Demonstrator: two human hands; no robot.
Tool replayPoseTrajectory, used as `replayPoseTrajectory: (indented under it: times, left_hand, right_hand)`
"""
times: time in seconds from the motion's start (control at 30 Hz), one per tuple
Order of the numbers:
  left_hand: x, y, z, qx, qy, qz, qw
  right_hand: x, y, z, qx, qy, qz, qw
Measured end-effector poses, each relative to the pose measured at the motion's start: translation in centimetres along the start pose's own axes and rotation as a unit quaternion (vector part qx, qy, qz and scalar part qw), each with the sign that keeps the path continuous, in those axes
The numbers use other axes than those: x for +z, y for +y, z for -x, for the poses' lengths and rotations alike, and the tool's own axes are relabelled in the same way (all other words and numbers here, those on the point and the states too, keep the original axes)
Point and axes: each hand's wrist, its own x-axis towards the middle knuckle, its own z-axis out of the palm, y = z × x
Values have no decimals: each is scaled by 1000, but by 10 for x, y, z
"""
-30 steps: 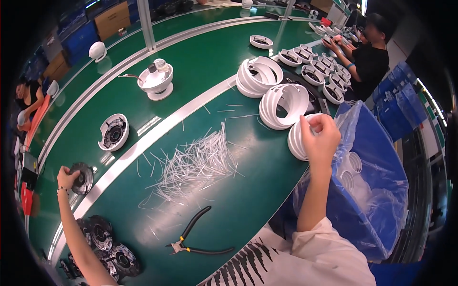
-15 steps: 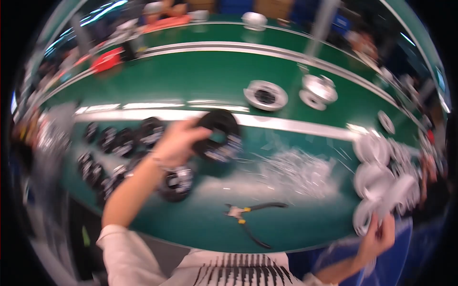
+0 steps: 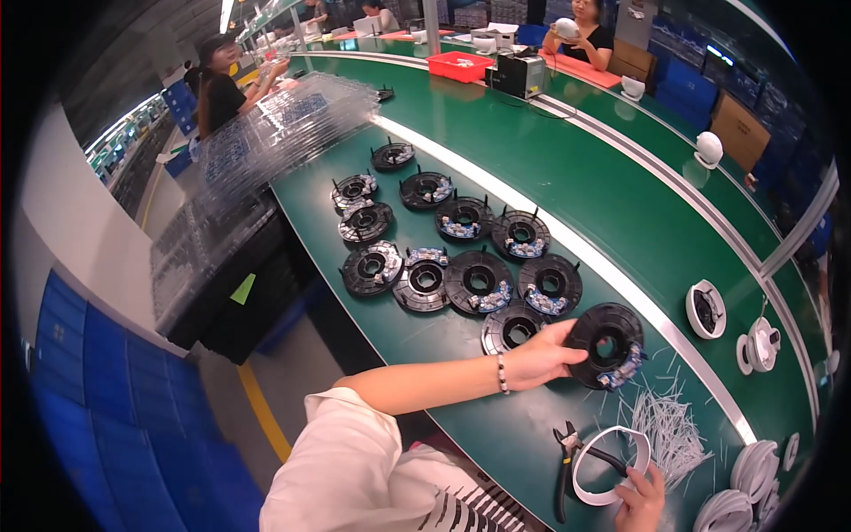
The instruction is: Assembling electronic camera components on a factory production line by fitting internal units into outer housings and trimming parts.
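- Moved since half a second ago: right hand (image 3: 642, 504) has come away from the stacked rings and brought one along, a thin white plastic ring (image 3: 643, 454); head now turned further left.
- Right hand: fingers clamped on the ring's lower right edge. Ring is tilted, its opening toward me, low over the bench.
- Left hand (image 3: 536, 359): closed, thumb on the near side of a round black plastic disc with a centre hole (image 3: 608, 321), small circuit board along its lower right rim. Disc held up and tilted over the bench.
- Hands well apart, left one farther out.
- Black-handled cutting pliers with yellow bands (image 3: 569, 439) lie open just beside the ring; one handle shows through it. Can't tell if they touch.
- Loose heap of thin clear-white strips (image 3: 669, 434) beyond the ring; stacked white rings (image 3: 753, 470) to the right.
- Black discs with circuit boards (image 3: 479, 257) spread over the green bench (image 3: 408, 341), left of and beyond my left hand.
- Past the pale rail: white bowl-shaped shell with black insert (image 3: 706, 309).
- Stacked clear plastic trays (image 3: 292, 115) off the bench's far left edge.
- Far side: red plastic tray (image 3: 456, 76), black boxy device (image 3: 519, 74), co-worker holding a rounded white part (image 3: 567, 28).
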Motion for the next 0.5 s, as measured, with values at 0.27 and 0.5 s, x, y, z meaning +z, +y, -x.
replayPoseTrajectory:
  times: [0.27, 0.5]
  left_hand:
    - [9, -32, -19, -11, -32, -11, 999]
    - [11, -29, -7, 35, 63, -15, 997]
  right_hand:
    - [-13, -46, -29, 36, 103, 53, 993]
    - [6, -39, -55, 101, -24, -57, 993]
